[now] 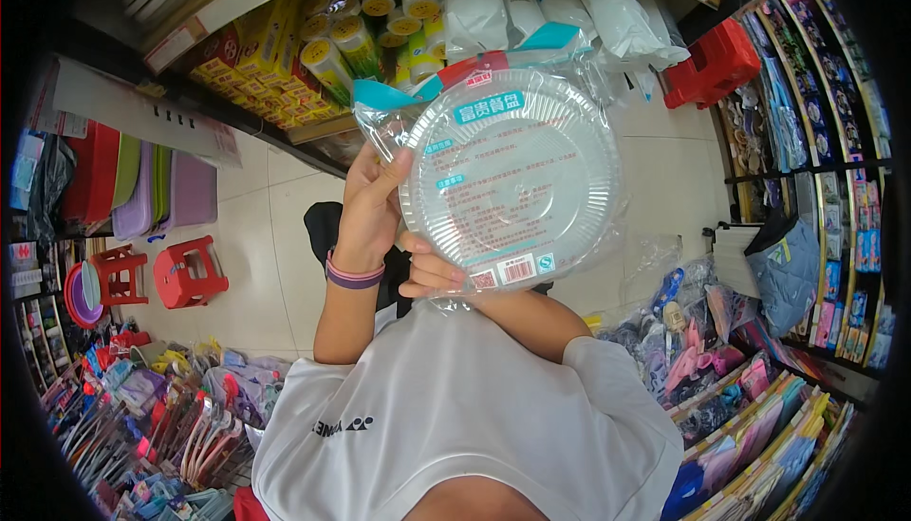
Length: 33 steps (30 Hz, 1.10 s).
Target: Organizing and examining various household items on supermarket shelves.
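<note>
A clear plastic package of round, fluted-rim disposable plates is held up in front of a white shirt. It has a teal and red header and printed writing. My left hand, with pink and purple bands on its wrist, grips the package's left edge, thumb over the front. At its lower left corner, my right hand holds the wrap with curled fingers; the right forearm passes partly beneath the package.
A shelf edge crosses the top, with yellow boxes, rolls and white-wrapped packs. Red stools and plastic tubs stand left. Hangers lie lower left, packaged goods lower right, a red case upper right.
</note>
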Tool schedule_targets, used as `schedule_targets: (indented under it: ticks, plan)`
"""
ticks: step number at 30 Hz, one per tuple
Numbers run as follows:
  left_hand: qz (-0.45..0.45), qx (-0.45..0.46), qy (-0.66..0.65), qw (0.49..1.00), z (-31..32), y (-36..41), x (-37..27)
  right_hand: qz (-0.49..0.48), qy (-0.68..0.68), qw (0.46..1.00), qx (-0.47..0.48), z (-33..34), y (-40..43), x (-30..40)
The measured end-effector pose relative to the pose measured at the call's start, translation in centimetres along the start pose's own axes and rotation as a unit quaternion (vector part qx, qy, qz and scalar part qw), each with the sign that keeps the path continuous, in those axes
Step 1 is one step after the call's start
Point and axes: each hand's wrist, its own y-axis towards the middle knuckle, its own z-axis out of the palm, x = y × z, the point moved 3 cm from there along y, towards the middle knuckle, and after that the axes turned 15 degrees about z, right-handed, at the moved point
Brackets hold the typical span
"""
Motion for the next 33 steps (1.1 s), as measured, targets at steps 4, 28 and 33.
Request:
schedule_targets:
  ticks: [4, 28, 33]
  plan:
    - [0.003, 0.002, 0.003, 1.0, -0.4, -0.1, 0.0, 0.003, 0.003, 1.0, -0.002, -0.7, 0.0, -0.2]
    - [0.0, -0.002, -0.01, 1.0, -1.0, -0.8, -0.2, 0.012, 0.006, 0.999, 0.039, -1.0, 0.6, -0.6]
    - [0.013, -0.061, 0.032, 0.998, -1.3, -1.0, -1.2, -0.008, -0.115, 0.991, -0.067, 2.1, 0.6, 1.2]
